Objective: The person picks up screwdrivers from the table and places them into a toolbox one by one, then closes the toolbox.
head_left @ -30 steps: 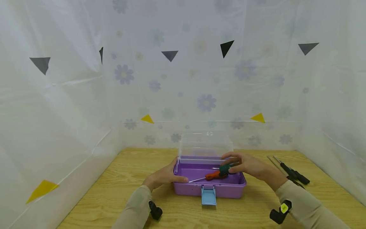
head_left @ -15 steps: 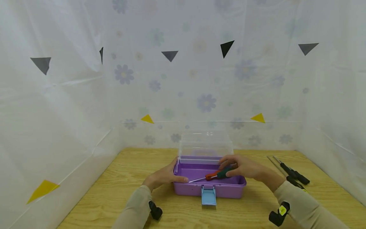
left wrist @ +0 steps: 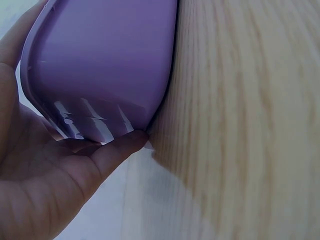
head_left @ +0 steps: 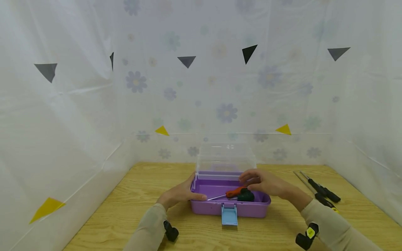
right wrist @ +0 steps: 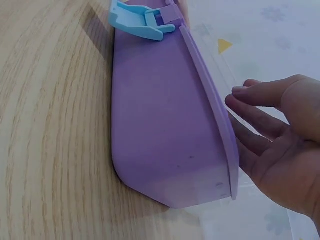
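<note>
The left hand (head_left: 178,192) grips the purple toolbox (head_left: 209,208); hold it steady. The right hand (head_left: 270,183) has loose, empty fingers: lift gently, without bumping the green screwdriver (head_left: 246,196).

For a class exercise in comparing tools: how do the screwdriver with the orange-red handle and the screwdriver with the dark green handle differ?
Colour: the orange-red-handled screwdriver is bright, the dark-green-handled screwdriver much darker.
Shaft: the red one shows a long stretch, the green one only a short piece.
Place: the green one's handle lies nearer the front of the purple plastic box than the red one's.
Shared: both lie inside it.
</note>
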### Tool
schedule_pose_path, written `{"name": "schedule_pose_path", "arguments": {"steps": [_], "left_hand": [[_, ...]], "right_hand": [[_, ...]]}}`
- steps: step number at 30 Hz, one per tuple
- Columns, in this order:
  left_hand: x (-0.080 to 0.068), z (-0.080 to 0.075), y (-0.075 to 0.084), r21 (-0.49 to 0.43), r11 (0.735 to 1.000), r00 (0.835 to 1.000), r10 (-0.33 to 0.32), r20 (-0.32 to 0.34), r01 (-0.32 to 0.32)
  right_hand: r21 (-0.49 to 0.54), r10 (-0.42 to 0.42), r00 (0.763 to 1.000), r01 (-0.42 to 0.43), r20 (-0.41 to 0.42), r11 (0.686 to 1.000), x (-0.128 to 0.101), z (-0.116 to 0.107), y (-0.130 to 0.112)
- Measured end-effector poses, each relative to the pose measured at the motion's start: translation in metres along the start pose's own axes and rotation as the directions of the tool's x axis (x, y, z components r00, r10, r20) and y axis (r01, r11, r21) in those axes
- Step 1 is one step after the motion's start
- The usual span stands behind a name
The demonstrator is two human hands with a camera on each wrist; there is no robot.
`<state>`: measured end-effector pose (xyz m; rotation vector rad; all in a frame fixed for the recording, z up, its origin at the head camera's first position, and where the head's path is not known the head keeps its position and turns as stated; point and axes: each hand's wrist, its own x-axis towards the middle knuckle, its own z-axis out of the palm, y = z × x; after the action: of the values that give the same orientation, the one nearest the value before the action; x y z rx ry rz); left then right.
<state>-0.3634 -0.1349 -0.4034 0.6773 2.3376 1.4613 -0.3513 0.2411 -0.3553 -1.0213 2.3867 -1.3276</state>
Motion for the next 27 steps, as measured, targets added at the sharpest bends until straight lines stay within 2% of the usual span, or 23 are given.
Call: {"name": "schedule_pose_path", "arguments": {"steps": [16,27], "left_hand": [[0.002,0.0,0.0,-0.002,1.0,0.999,0.031,0.015,-0.031],[0.003,0.0,0.001,-0.009,0.999,0.999,0.042,0.015,-0.042]], "right_hand": [[0.034,0.035,0.998,-0.033,-0.046,0.999,-0.012,-0.013,0.003],[0.076,0.025,0.999,-0.023,-0.027,0.997,-0.013,-0.016,0.004]]}}
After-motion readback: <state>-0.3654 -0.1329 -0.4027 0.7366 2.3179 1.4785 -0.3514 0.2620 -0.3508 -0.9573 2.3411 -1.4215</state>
